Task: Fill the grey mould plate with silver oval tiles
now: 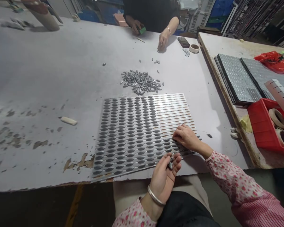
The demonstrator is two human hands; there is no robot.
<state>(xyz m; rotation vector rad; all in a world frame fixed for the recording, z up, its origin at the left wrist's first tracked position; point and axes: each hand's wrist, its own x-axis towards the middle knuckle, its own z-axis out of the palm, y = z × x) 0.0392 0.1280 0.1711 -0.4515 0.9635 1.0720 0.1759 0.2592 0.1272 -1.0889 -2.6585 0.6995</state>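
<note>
A flat panel (172,105) with rows of oval slots lies at the table's near edge. Dark grey oval pieces (131,124) fill its left part and lower rows; the upper right slots are bare. My right hand (186,137) is over the panel's right side, fingertips pinched together and touching its surface; what they hold is hidden. Palm up by the near edge, my left hand (164,176) curls around a few small grey pieces (170,164). Beyond the panel lies a heap of loose grey oval pieces (140,82).
Across the table another person's hands (163,40) work near a phone (183,42) and a tape roll (194,48). To the right, a second table bears stacked panels (238,77) and a red bin (260,126). A whitish stick (68,120) lies left; a jug (44,15) stands far left.
</note>
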